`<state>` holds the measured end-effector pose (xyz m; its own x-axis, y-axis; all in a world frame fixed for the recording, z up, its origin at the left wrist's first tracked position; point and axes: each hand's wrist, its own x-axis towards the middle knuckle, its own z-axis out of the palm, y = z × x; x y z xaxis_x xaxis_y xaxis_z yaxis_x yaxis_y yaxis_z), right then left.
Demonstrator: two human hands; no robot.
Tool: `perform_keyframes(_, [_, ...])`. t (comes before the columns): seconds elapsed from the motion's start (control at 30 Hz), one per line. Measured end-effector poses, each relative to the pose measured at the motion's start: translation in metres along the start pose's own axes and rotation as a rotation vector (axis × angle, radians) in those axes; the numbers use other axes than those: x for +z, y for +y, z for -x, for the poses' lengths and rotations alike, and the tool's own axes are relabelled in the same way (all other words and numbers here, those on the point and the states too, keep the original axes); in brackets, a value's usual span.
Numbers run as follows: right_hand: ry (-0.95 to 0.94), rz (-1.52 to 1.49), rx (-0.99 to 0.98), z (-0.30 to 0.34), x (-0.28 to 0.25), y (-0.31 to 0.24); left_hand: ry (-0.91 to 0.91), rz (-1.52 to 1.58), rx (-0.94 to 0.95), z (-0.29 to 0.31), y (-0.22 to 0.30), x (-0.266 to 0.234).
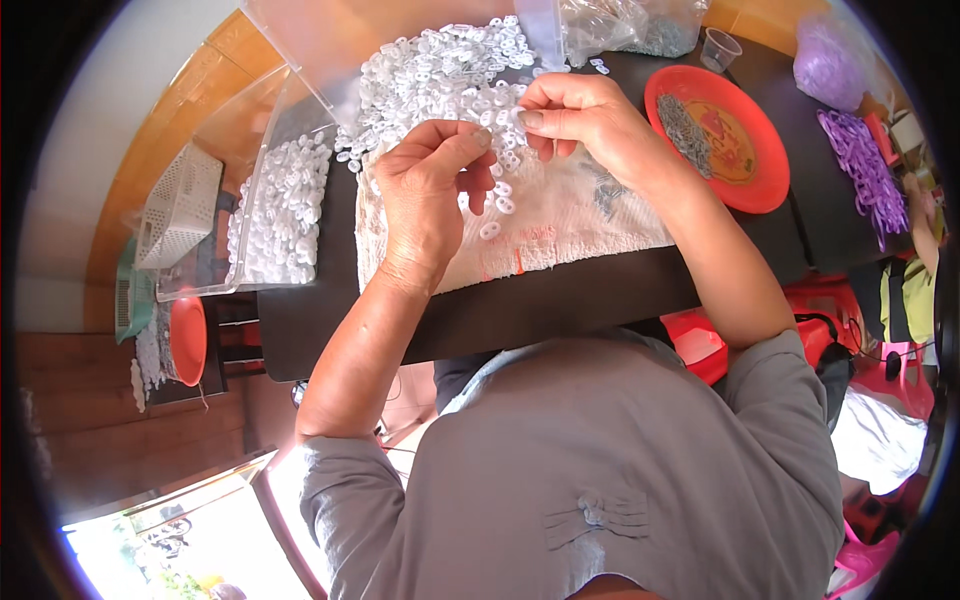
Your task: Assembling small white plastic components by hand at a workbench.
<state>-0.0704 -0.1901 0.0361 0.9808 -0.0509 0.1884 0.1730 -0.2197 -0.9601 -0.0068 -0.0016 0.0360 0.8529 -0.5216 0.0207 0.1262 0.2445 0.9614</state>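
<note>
Both my hands are raised over a white cloth [590, 235] on the dark table, close together and a little apart. My left hand [425, 185] is closed, thumb pressed to the bent fingers; whatever it holds is hidden. In my right hand [590, 115], thumb and forefinger pinch what looks like a small white plastic piece [517, 115]. Behind them lies a heap of small white oval plastic pieces [430, 75] with holes. A few loose oval pieces [490, 230] rest on the cloth below my left fingers. Small grey metal springs [607, 190] lie on the cloth near my right wrist.
At right, a red plate [765, 165] holds a pile of grey springs [684, 135]. A clear bin [240, 275] of white pieces stands left. A small clear cup [720, 50], plastic bags [640, 25] and purple strips [865, 170] lie farther off. Another person's arm [922, 225] shows far right.
</note>
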Motion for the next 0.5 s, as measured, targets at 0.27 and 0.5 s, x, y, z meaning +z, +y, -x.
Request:
perform_keyframes(0.27, [0.021, 0.015, -0.060, 0.004, -0.009, -0.008, -0.006, -0.083, 0.044, -0.007, 0.006, 0.015])
perform_keyframes(0.5, [0.010, 0.068, -0.065, 0.005, -0.009, -0.009, -0.016, -0.096, 0.043, -0.009, -0.002, 0.020])
